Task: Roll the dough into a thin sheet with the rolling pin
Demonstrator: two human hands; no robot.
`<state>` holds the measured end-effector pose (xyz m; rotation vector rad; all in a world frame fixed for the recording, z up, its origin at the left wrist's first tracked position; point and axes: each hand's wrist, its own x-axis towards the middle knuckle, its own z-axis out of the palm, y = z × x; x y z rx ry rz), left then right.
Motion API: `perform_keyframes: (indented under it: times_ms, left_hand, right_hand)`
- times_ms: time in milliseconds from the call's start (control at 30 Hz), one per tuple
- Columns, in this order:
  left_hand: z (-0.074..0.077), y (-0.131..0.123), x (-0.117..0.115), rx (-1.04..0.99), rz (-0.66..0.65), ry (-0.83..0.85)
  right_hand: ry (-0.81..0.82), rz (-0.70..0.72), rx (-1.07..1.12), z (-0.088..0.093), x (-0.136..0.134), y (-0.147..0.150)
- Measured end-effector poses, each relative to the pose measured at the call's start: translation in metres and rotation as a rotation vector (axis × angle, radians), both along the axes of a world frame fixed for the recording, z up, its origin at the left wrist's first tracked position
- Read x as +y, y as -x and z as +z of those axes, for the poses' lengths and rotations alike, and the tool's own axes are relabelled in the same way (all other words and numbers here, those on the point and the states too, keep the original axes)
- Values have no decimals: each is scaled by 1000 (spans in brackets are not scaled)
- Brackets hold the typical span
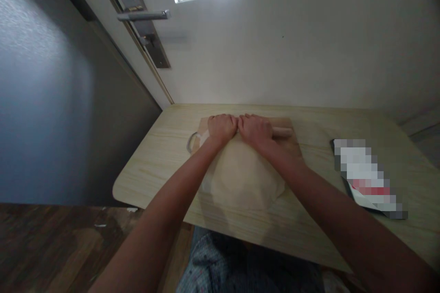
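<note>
A flattened sheet of pale dough (245,178) lies on a wooden board (292,144) on a light wood table (161,160). A wooden rolling pin (282,132) rests across the dough's far edge. My left hand (222,127) and my right hand (256,130) sit side by side on the pin, fingers curled over it. Only the pin's right end shows past my right hand.
A metal handle loop (191,141) sticks out at the board's left side. A dark flat object with a blurred patch (367,178) lies at the table's right. Behind the table stand a white wall and a door with a lever handle (144,15). Dark wood floor lies below left.
</note>
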<state>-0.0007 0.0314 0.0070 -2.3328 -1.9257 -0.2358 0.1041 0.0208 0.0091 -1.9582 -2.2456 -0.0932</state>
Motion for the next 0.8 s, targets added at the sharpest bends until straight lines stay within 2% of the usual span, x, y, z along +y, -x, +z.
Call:
perform_keyframes:
  times_ms: [133,333,800]
  left_hand:
    - [0,-3,10,-14,50,53]
    - [-2,-6,23,-30,136,31]
    - [-2,-9,42,-67,142,40]
  right_hand:
    - [1,-19,-6,4,6,0]
    - [1,-7,-6,5,17,-5]
    - [49,-50,65,6,40,-7]
